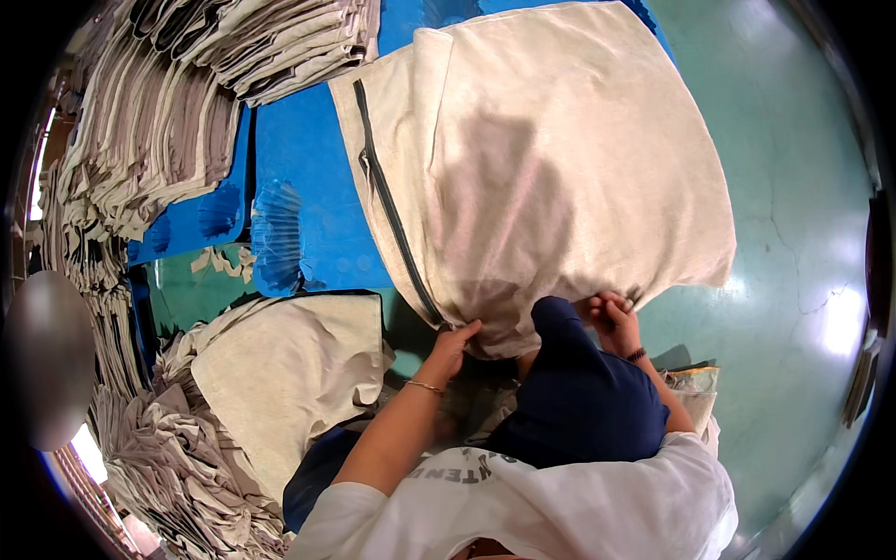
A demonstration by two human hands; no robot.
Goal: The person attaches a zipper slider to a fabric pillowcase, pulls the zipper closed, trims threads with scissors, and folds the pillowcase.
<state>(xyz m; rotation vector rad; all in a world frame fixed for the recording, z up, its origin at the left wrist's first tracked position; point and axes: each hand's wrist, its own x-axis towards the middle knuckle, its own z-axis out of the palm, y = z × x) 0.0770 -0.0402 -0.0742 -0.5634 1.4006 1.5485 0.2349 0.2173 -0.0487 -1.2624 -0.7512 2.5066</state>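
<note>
The person's left hand [455, 343], at centre frame, pinches the lower edge of a large cream fabric panel [551, 159] just beside the bottom end of its dark zipper [392, 210]; the grip is closed on the cloth. The right hand [611, 313], slightly right of centre, bunches the same lower edge, its grip likewise closed on the fabric. The panel spreads from the hands up to the top centre and right of the frame, lying partly over a blue sheet [308, 177] and partly over the green floor [793, 187]. The zipper runs diagonally along the panel's left side. A dark blue garment [579, 401] covers the person's knee between the two forearms. A second cream piece [280, 373] lies loosely at lower left. Stacks of folded grey-beige fabric [159, 112] fill the upper left, and further crumpled pieces [159, 467] are heaped at the lower left edge.
</note>
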